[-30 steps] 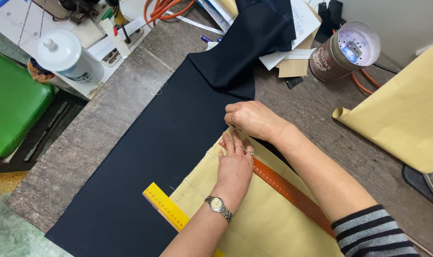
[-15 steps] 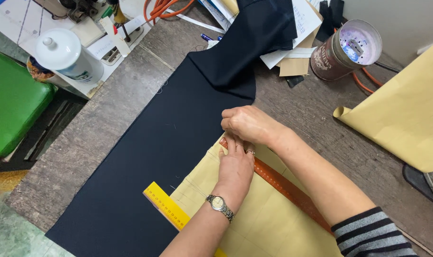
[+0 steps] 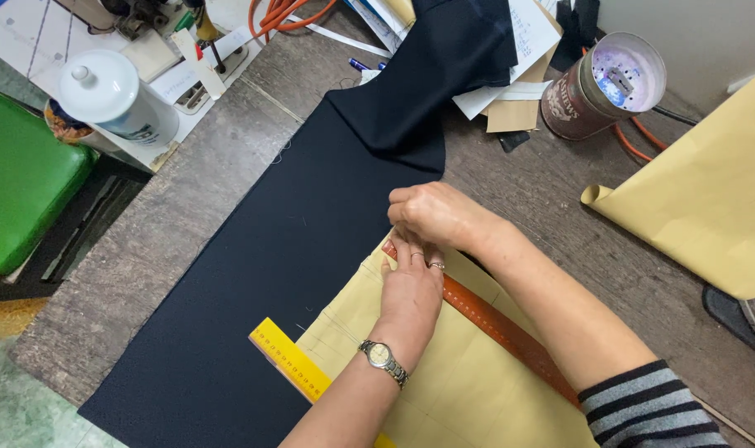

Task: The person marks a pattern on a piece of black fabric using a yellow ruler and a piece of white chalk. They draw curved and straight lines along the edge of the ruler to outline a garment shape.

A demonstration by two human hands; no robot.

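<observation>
A long piece of dark navy fabric (image 3: pixel 294 249) lies across a worn wooden table (image 3: pixel 186 199). On its near end rests a pale yellow paper pattern (image 3: pixel 468 390), with a brown wooden ruler (image 3: pixel 502 328) along its right side and a yellow ruler (image 3: pixel 290 361) across its left edge. My left hand (image 3: pixel 410 294), with a wristwatch and rings, presses flat on the pattern's top corner. My right hand (image 3: pixel 435 214) is curled closed at that same corner, fingertips down on the paper; what it pinches is hidden.
A brown tin can (image 3: pixel 601 83) stands at the back right beside papers (image 3: pixel 518 50) and an orange cable. A rolled yellow paper sheet (image 3: pixel 709 199) lies at right. A white bottle (image 3: pixel 116 99) sits at left above a green seat (image 3: pixel 21 182).
My right hand has shifted slightly left along the pattern's top corner. My left hand stays pressed in place.
</observation>
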